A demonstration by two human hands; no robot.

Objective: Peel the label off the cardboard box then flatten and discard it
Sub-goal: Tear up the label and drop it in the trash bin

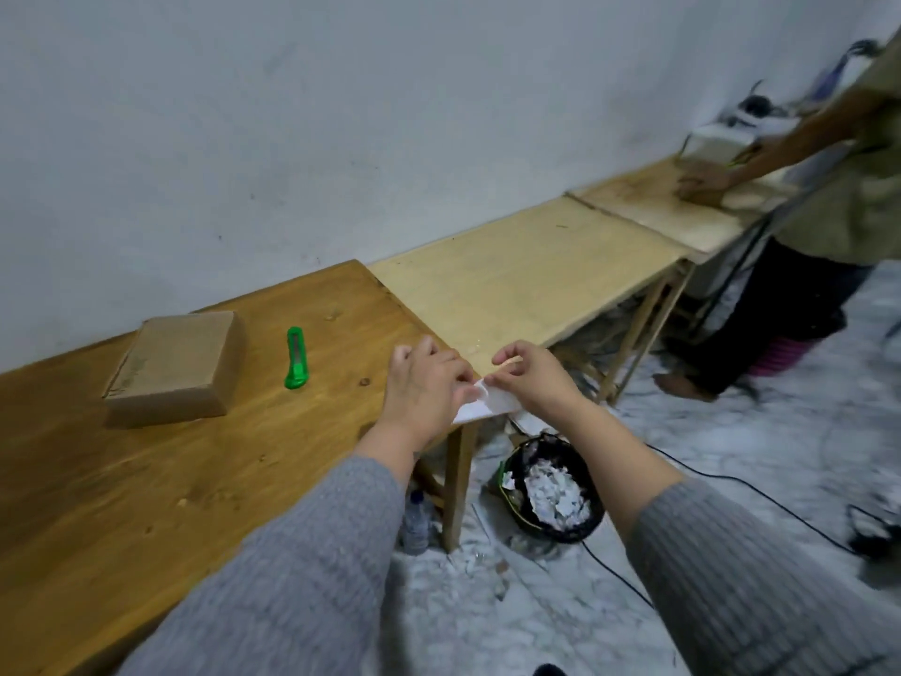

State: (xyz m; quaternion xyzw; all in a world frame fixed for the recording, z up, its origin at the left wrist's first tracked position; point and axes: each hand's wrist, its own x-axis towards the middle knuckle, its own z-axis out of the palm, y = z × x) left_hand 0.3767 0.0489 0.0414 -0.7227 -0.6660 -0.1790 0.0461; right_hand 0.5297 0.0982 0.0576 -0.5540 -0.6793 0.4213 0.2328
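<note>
— What are we seeing around us from the head camera?

— We are looking down at a dark wooden table [146, 480] against a pale wall. The cardboard box [178, 365] is sitting closed on it, well to the left of our hands, and a green utility knife [295, 357] is lying between the box and us. A lighter table [526, 275] is standing just beyond. On the floor below our hands, a black bin [553, 490] is holding crumpled white paper, with a plastic bottle [417, 522] standing beside the table leg. Another person [829, 212] is leaning over the far table at the right (blurred, so we are not reading more there).

— And our fingers?

— We are pinching a white label [487, 407] at the table's corner, above the bin. The left hand [429, 387] is curling narrow, its thumb and fingertips closing on the label's left edge. The right hand [529, 380] is gripping the upper edge between thumb and forefinger, the other fingers tucking in. Nothing is blocking our sight of the label except our own knuckles.
</note>
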